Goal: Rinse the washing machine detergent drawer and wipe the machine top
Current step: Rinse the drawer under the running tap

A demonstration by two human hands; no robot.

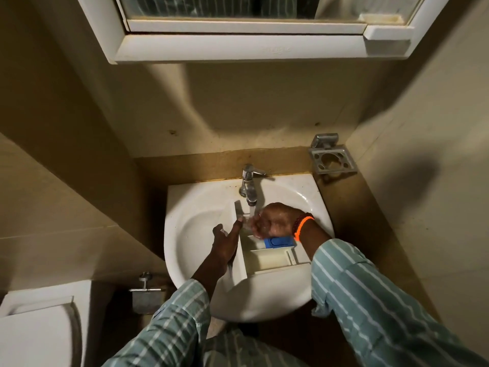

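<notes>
The white detergent drawer (270, 260) lies in the white sink (185, 207), its far end under the chrome tap (250, 186). A blue insert (279, 242) sits in its middle compartment. Water (252, 210) runs from the tap into the drawer's far end. My left hand (225, 242) grips the drawer's left wall, thumb outside and a finger stretched along the top. My right hand (275, 221) is inside the far compartment under the stream with its fingers curled; I see nothing held in it. The washing machine is out of view.
A metal holder (332, 157) is fixed to the wall at the sink's back right. A mirror cabinet (238, 46) hangs overhead. A toilet cistern (39, 327) stands at the lower left, with a metal fixture (146, 295) beside it. Walls close in on both sides.
</notes>
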